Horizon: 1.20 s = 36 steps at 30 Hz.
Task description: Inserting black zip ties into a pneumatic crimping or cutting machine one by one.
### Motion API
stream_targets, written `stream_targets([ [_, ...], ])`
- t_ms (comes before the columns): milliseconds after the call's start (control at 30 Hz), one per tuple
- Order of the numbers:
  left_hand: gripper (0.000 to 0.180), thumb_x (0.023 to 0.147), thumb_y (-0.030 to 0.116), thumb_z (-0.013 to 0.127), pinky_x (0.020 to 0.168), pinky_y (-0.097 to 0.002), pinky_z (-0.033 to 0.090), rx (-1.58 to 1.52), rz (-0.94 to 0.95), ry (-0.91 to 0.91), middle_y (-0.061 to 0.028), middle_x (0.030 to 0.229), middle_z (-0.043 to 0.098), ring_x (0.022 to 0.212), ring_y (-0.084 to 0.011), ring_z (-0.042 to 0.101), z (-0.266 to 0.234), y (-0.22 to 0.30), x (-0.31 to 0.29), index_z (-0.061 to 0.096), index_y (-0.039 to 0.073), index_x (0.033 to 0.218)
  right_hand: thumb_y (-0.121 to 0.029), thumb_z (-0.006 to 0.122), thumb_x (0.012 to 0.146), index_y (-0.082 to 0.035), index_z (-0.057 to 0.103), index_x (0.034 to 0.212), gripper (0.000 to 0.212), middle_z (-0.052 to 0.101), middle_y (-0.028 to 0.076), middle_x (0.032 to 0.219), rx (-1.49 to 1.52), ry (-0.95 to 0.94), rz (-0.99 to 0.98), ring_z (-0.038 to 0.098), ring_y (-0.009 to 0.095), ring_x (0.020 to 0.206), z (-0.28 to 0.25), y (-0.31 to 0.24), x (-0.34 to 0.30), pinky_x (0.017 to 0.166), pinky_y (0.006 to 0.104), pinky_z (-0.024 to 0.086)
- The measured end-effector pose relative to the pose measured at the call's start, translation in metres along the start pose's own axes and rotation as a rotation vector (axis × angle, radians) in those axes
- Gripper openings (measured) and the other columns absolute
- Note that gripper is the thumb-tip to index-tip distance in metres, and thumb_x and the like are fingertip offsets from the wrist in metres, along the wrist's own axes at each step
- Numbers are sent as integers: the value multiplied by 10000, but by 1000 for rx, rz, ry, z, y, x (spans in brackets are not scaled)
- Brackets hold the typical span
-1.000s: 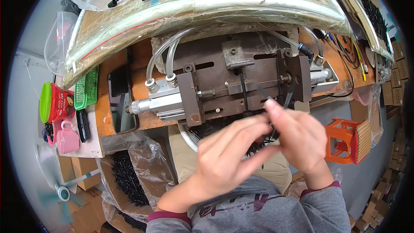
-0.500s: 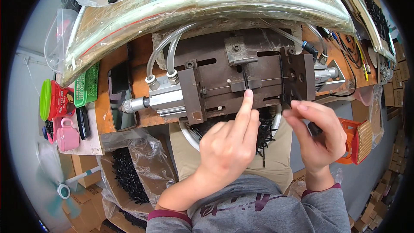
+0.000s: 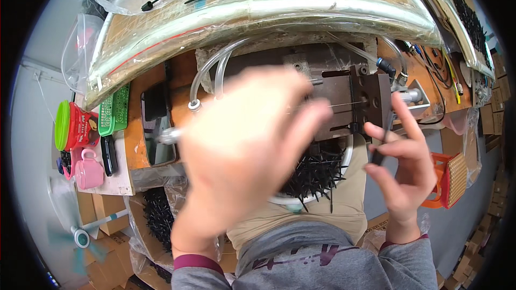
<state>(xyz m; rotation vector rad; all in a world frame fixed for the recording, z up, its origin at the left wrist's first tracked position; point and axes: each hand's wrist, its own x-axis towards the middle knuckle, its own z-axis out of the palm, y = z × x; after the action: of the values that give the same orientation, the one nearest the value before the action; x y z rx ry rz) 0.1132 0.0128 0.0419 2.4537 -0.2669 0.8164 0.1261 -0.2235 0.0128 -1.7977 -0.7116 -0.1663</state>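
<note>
My left hand [image 3: 247, 134] is raised over the left and middle of a dark metal fixture [image 3: 339, 90]. Motion smears its fingers, and I cannot make out anything in it. It hides the left cylinder and the fixture's small centre block. Beside the fixture's right end block [image 3: 382, 94], my right hand [image 3: 409, 177] pinches a thin black plastic part [image 3: 378, 156] between thumb and fingers, tilted upward. A thin wire [image 3: 346, 104] runs to the right block. Spiky black plastic parts [image 3: 317, 177] fill a white-rimmed basin [image 3: 348, 153] on my lap.
Clear air tubes [image 3: 194, 78] curve behind the fixture. A plastic-wrapped shelf [image 3: 258, 11] bearing black parts spans the back. At left sit a phone [image 3: 156, 129], green basket [image 3: 114, 110], red tub [image 3: 80, 128] and pink cup [image 3: 88, 172]. An orange stool [image 3: 443, 177] stands at right.
My left hand has lifted off the fixture's centre block, where its index finger pointed, and moved up and left. The right hand has tilted its black part more upright, fingers spreading.
</note>
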Motion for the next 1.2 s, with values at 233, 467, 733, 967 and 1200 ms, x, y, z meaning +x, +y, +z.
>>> stream_targets([
  [233,359,799,278,811,793,-325,528,332,-185,59,-160,924,716,877,-241,683,-16,-60,97,748,-26,979,14,705,764,32,641,981,226,637,240,1278,-477,-278,-280,707,312,965,39,11,-4,816,353,577],
  [467,483,781,344,827,857,-333,538,182,-569,-264,-278,1038,718,961,-293,709,-19,-44,123,753,-55,1043,-34,656,752,9,633,930,185,655,231,1266,-678,-441,-322,655,157,663,51,9,8,672,299,543],
  [733,189,791,104,814,757,-263,518,-2,118,77,-68,953,729,808,-125,668,-13,-37,54,747,-7,928,-23,677,771,40,663,1038,275,637,219,1308,-567,-327,-364,676,168,658,49,23,5,609,292,559],
  [967,279,681,26,845,800,-312,540,-132,58,44,-104,1040,715,935,-228,687,-17,-6,10,743,14,941,-34,679,781,35,672,1003,232,655,219,1279,-644,-295,-404,671,148,660,46,25,6,591,273,535],
  [1200,374,651,4,862,801,-314,554,-261,-92,-7,-165,1210,641,906,-200,699,-17,8,-34,750,-9,1008,-65,667,783,-6,659,927,156,663,211,1284,-769,-337,-424,565,81,531,47,14,14,531,234,452],
])
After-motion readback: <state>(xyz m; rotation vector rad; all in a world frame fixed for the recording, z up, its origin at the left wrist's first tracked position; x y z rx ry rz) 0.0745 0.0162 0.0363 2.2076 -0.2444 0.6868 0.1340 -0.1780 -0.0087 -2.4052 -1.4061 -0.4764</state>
